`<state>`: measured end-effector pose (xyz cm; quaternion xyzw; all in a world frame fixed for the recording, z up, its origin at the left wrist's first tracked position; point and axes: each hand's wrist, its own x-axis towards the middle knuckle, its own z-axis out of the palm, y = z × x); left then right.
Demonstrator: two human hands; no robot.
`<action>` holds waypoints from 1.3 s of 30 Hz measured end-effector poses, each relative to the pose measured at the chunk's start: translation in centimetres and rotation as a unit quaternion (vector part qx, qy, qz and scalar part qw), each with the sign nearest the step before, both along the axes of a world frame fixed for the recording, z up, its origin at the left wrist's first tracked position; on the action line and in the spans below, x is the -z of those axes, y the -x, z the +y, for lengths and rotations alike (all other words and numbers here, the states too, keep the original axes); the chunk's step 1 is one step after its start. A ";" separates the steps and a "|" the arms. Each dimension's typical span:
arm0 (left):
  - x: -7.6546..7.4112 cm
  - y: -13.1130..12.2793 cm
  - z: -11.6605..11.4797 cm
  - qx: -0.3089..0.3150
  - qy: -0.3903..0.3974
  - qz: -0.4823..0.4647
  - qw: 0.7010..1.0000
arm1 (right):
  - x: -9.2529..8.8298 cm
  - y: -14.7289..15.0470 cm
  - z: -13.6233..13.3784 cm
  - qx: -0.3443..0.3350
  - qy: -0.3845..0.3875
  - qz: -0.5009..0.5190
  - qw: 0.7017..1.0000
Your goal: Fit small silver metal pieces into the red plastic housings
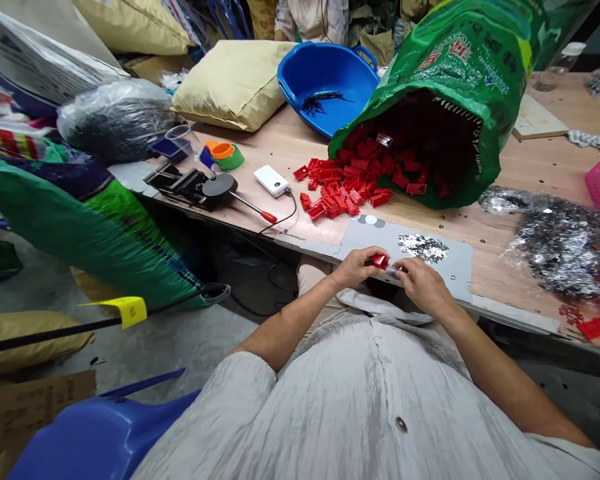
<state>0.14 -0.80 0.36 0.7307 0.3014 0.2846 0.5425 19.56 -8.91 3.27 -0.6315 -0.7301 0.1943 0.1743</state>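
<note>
My left hand [356, 267] is closed around a small red plastic housing [379, 261] at the table's front edge. Close on its right, my right hand [423, 280] pinches a thin metal piece [394, 267] whose tip points at the housing; whether it touches is too small to tell. Just beyond my hands, a pile of small flat metal pieces [423, 248] lies on a grey sheet [363, 239]. Further back, loose red housings [337, 193] spill from the mouth of a green woven sack [460, 80] lying on its side.
A blue basin [325, 73] with black strands stands behind the sack's mouth. To the left are a hand press with a red-tipped lever [220, 190], a white power bank [271, 181] and tape rolls [225, 155]. A bag of metal parts [563, 247] lies at right. Another person [313, 20] sits opposite.
</note>
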 end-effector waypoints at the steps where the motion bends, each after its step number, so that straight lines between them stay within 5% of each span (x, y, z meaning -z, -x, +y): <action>1: -0.1 0.0 -0.2 -0.017 0.006 -0.006 1.000 | 0.0 -0.4 -0.1 -0.003 -0.013 0.020 1.000; 6: -1.2 -0.3 -2.1 -0.103 0.106 -0.122 0.981 | -0.6 -1.2 -1.1 -0.004 -0.003 0.115 0.993; 13: -3.4 -1.2 -4.9 -0.131 0.414 -0.326 0.840 | -2.6 0.2 -1.8 -0.061 0.035 0.137 0.988; 18: -4.4 -1.6 -5.9 -0.133 0.504 -0.375 0.767 | -2.7 0.8 -1.7 -0.062 -0.002 0.119 0.991; 23: -4.9 -2.1 -6.5 -0.164 0.553 -0.378 0.724 | -2.1 1.0 -1.7 -0.051 -0.065 0.086 0.993; 27: -4.5 -2.6 -6.8 -0.166 0.541 -0.396 0.723 | -1.4 1.1 -1.6 -0.008 -0.107 0.130 0.986; 32: -3.6 -2.3 -6.9 -0.155 0.525 -0.378 0.747 | -1.0 0.9 -1.6 0.005 -0.037 0.212 0.976; 39: 0.1 -1.0 -7.4 -0.161 0.459 -0.222 0.845 | -0.3 -0.3 -2.2 0.032 0.009 0.227 0.973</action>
